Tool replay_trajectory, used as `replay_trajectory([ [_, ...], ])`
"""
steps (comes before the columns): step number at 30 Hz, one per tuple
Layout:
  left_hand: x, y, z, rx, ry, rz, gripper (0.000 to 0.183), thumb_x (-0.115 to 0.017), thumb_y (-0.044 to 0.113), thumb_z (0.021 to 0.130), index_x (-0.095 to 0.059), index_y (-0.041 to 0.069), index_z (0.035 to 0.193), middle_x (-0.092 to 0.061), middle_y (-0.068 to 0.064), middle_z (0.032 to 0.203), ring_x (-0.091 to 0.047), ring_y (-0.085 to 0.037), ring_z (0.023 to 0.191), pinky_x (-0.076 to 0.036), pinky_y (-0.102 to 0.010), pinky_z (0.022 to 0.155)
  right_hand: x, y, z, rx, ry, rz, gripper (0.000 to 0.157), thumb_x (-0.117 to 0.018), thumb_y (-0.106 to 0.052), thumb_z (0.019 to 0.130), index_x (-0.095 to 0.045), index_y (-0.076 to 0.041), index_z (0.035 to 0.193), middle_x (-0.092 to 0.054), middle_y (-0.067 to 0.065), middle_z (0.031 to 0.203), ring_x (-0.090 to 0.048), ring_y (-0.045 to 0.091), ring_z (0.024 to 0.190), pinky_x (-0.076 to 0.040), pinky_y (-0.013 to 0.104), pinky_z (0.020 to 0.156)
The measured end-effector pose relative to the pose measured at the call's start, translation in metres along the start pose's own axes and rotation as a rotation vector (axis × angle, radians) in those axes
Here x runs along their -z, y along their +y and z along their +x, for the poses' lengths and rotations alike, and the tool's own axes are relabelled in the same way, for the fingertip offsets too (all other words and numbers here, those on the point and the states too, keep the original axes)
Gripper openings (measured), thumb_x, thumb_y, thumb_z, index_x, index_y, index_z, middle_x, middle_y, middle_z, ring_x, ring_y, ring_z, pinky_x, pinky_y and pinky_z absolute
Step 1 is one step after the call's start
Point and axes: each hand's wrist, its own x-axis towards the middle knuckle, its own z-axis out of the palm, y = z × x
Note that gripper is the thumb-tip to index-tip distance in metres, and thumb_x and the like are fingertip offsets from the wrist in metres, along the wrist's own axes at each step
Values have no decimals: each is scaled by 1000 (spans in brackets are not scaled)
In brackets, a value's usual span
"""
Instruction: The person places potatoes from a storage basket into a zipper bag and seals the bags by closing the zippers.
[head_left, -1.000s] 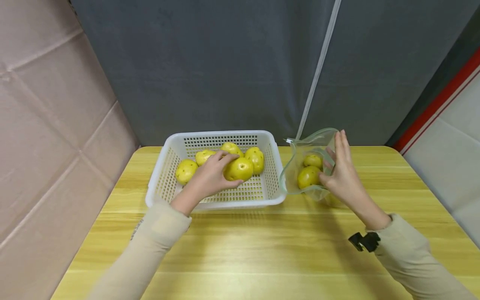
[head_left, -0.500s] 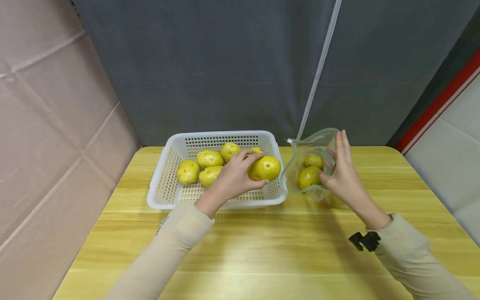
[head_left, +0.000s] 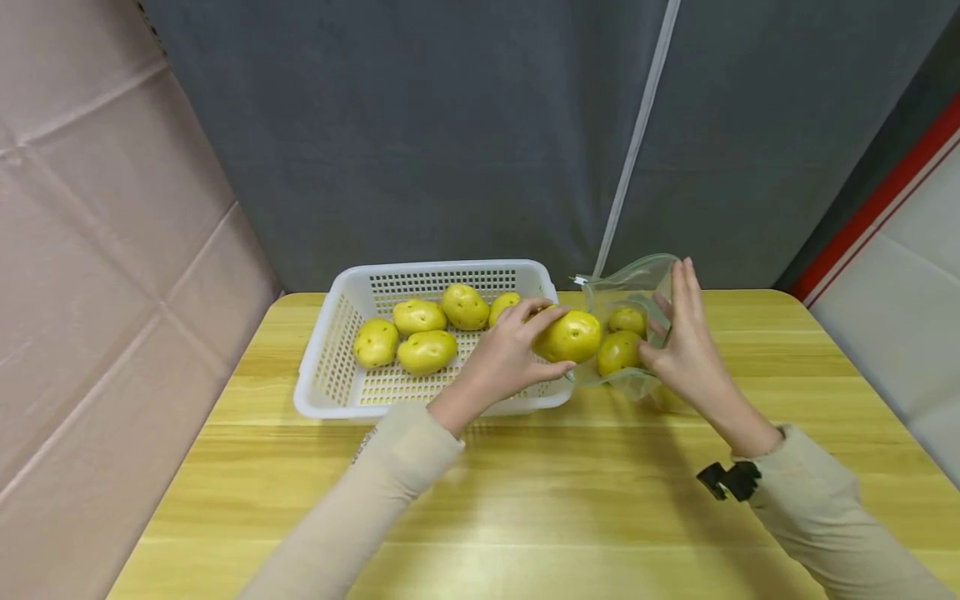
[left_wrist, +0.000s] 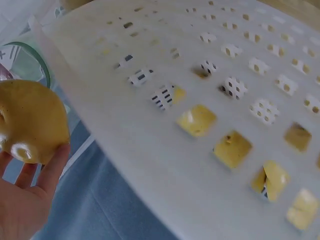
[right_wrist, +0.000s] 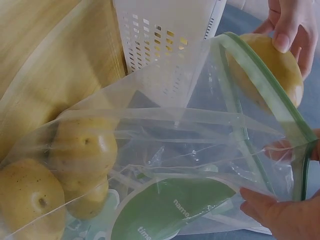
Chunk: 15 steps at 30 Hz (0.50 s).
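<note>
My left hand (head_left: 506, 354) grips a yellow potato (head_left: 573, 336) between thumb and fingers, at the mouth of a clear zip bag (head_left: 628, 279). In the right wrist view this potato (right_wrist: 285, 75) overlaps the bag's green zip rim (right_wrist: 265, 67). My right hand (head_left: 686, 350) holds the bag's mouth wide, its thumb low on the rim and its longer fingers stretched upward along the far side. Potatoes (right_wrist: 32, 200) lie at the bottom of the bag, seen through the plastic. Several more potatoes (head_left: 427, 352) rest in a white perforated basket (head_left: 420, 412) on the left.
The basket's right end stands close beside the bag on a wooden table (head_left: 525, 517). Behind the table hangs a dark grey curtain (head_left: 420, 150). A pinkish cloth wall (head_left: 112, 250) rises on the left, and a red-striped white panel (head_left: 922, 292) on the right.
My left hand has carried the potato rightward out of the basket, over its right rim, to the bag's mouth. My right hand and the bag stay in place.
</note>
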Motion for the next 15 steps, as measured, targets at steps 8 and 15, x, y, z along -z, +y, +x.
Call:
replay_trajectory([
  [8,-9,7,2,-124,52,81,63,-77,39,78,-55,20,134,-53,-8,134,-53,-26,123,-56,-34,90,0,-1,0,-1,6,-8,106,-51,22,78,21,-11,150,30,5,156,-18,52,140,-35,65,100],
  [15,-16,14,3,-215,55,102,63,-76,41,79,-55,20,135,-52,-7,137,-52,-24,126,-56,-31,91,0,-1,-1,3,6,3,100,-46,19,82,20,-11,150,29,4,157,-18,51,141,-34,66,100],
])
